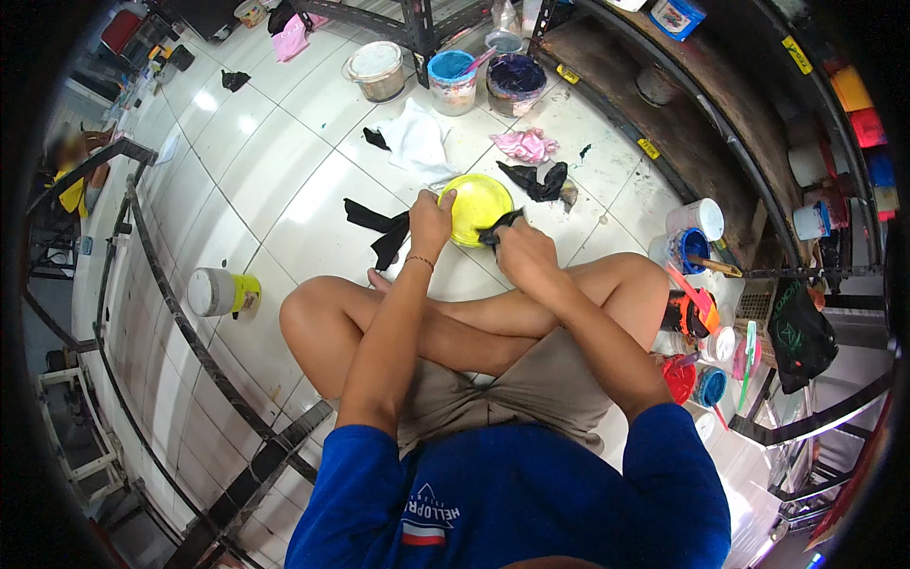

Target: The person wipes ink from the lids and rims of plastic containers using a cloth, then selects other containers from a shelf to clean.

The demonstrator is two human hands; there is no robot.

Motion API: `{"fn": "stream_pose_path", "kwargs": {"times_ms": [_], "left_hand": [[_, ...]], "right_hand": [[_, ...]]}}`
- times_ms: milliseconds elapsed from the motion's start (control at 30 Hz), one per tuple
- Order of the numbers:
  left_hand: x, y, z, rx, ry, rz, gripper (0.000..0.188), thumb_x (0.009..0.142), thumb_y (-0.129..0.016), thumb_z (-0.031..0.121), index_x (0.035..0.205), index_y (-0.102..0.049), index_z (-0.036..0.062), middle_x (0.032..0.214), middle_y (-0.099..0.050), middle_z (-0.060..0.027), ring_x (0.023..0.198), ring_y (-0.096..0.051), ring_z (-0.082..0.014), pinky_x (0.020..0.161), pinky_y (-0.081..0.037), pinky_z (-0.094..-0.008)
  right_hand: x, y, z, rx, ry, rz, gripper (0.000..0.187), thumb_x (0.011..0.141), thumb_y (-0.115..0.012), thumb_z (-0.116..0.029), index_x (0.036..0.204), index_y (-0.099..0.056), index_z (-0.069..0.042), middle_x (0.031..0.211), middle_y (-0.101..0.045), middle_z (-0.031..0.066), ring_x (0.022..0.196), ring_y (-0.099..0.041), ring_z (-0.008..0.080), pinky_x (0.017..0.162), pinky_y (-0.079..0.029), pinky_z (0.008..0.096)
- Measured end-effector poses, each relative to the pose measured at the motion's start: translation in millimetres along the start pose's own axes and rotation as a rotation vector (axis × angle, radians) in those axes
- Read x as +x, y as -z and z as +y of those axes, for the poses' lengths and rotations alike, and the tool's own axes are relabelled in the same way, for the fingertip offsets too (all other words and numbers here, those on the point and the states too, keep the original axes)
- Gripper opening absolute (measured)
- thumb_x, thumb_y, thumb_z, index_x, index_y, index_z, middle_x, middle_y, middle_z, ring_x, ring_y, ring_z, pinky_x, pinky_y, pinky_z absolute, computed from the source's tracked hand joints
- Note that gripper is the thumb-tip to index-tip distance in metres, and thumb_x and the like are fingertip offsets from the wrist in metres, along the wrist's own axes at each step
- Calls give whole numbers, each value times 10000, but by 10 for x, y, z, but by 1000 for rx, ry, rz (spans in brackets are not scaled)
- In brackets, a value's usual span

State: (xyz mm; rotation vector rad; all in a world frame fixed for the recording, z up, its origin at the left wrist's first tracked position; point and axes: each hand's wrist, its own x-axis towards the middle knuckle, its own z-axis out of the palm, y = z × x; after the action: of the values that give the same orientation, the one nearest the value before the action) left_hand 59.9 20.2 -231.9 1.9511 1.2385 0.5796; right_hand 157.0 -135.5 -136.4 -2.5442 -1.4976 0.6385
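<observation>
Yellow disc (pixel 481 201) sits in front of my crossed legs, a lid or the open top of a shallow tub; I can't tell which. Bright yellow covers its face, and whether that is wet paint or the plastic's own colour I can't make out. With a cloth at its rim, I judge the wiping to be under way rather than finished; how much is done doesn't show.

My left hand (pixel 431 226) is curled closed on the disc's left rim, thumb uppermost. My right hand (pixel 528 251) is bunched around a black cloth (pixel 500 229), pressing it, as far as I can see, to the disc's near right edge; the fingertips are hidden.

Just left of the disc lie black strips of fabric (pixel 374 220). Near its far right side is a crumpled black rag (pixel 540 180), with a pink rag (pixel 526 145) beyond that, and a white cloth (pixel 415 137) spreads beyond the disc to the left. Farther beyond it stand a lidded tub (pixel 375 64), a blue-topped tub (pixel 453 83) and a dark-stained tub (pixel 517 83). Well left of the disc is a white container (pixel 210 291) with a yellow-green end.
</observation>
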Motion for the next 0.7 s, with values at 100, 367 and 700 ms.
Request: {"fn": "stream_pose_path", "kwargs": {"times_ms": [100,367,700], "left_hand": [[-42,-102,-39,27,44,91,440,921,-616,362,856,-532,-66,803,-608,-283,786,-596,-454,717,-461,-498],[5,-37,119,23,90,20,463,943,-576,394,930,-534,-67,904,-618,-300,852,-612,-430,753,-469,-472],[91,120,-455,-251,-51,-155,579,924,-594,321,1317,-450,-80,1213,-583,-228,1134,-573,-348,996,-433,-391]], "right_hand": [[126,309,243,461,-32,-163,297,876,-553,-185,1065,-668,12,1142,-638,242,937,-661,363,823,-515,456],[857,-316,521,536,-160,138,698,877,-621,-452,1296,-496,92,1250,-553,322,1198,-537,403,1011,-422,409],[1169,-207,720,1561,-451,-75,379,891,-646,-211,1138,-597,72,1028,-670,154,886,-674,233,737,-553,348]]}}
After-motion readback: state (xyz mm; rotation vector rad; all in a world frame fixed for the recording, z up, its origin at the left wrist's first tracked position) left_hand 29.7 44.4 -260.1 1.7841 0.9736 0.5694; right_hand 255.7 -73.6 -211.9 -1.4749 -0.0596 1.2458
